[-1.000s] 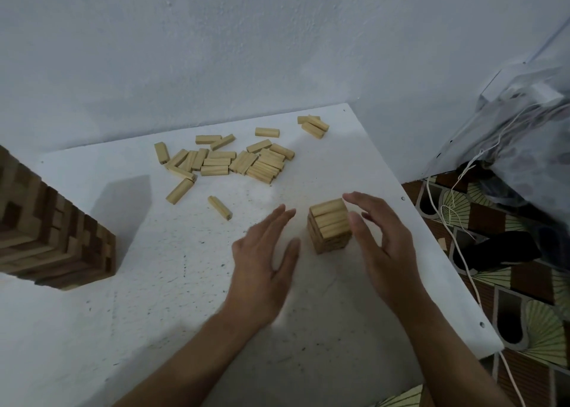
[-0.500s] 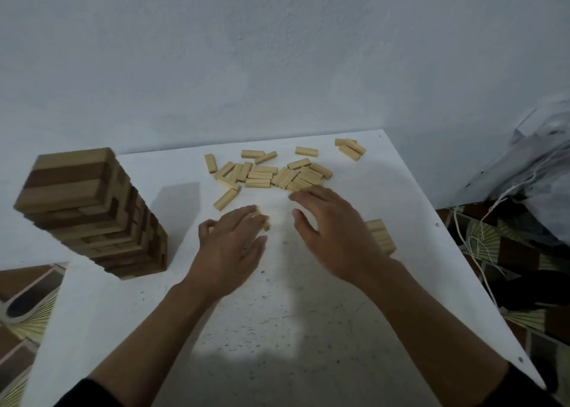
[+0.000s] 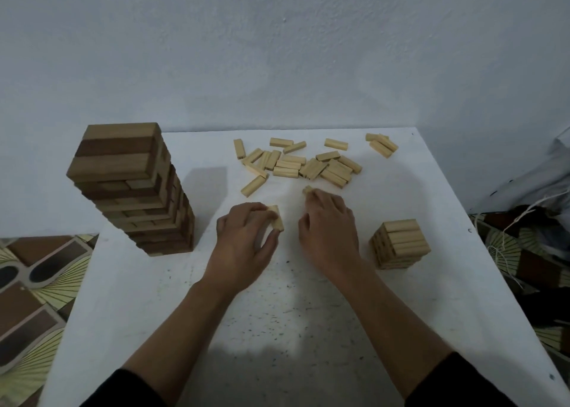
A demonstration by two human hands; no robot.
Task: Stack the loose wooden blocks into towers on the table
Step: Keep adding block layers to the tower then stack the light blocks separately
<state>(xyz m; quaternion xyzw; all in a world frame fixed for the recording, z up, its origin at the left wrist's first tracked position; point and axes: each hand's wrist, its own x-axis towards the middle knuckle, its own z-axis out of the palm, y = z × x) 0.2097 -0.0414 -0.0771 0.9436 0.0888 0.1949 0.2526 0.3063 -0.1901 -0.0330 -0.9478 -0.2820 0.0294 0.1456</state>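
Two stacks stand on the desk (image 3: 277, 329). The tall tower (image 3: 129, 190) of dark and light layers looks finished. The short tower (image 3: 399, 243), well to the right of the tall tower, has only a few layers. By my judgement the task is perhaps half done, since a good many loose blocks (image 3: 302, 164) lie scattered to the right of the tall tower and farther back, toward the wall.

The left hand (image 3: 243, 246), just right of the tall tower's base, has its grip closed around a pale block (image 3: 276, 221) between thumb and fingers, lifted at a tilt. The right hand (image 3: 330, 224), farther right of the tall tower, curls its grip over a second block (image 3: 307, 189) — only the block's end shows past the fingertips.

What is left, as I read it: carry these two to the short tower, then work through the scatter — most of the pale blocks are not yet stacked.
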